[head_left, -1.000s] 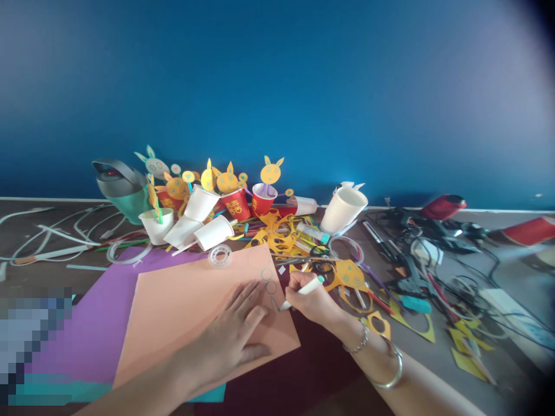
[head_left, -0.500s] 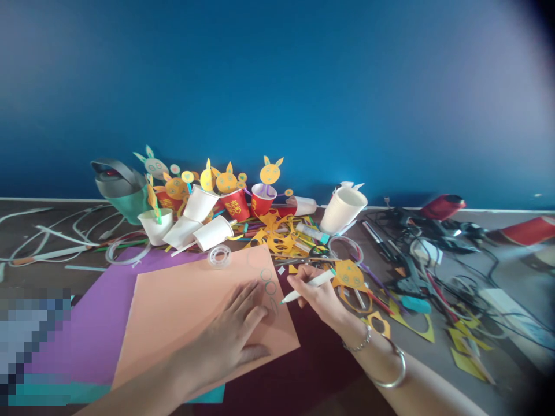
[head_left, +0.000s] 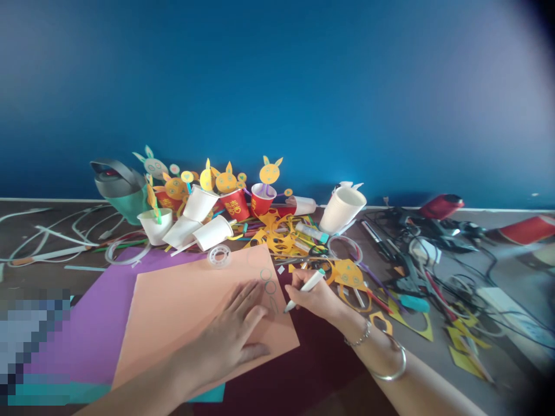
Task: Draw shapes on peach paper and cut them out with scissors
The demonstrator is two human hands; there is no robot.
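My left hand (head_left: 236, 332) lies flat with fingers stretched out on a sheet of peach paper (head_left: 173, 306). Green outlines of small circles (head_left: 269, 281) and a leaf-like shape (head_left: 273, 305) show near the sheet's right edge, just past my fingertips. A white marker (head_left: 306, 289) with a green end is pinched in my right hand (head_left: 314, 297). Its tip is at the paper's right edge, beside the leaf-like outline; whether it touches cannot be told. A clear tape roll (head_left: 219, 256) rests at the sheet's top edge.
Purple paper (head_left: 87, 323) lies under the peach sheet. Behind stand white paper cups (head_left: 202, 203) and red cups (head_left: 235, 204) with yellow rabbit cutouts (head_left: 269, 172). Yellow paper scraps (head_left: 277, 234) and a glue stick (head_left: 311, 232) lie behind. Cables and a black glue gun (head_left: 416, 283) crowd the right.
My right hand has shifted slightly, and the marker now stands steeper, its tip a little lower and to the right. My left hand has stayed in place.
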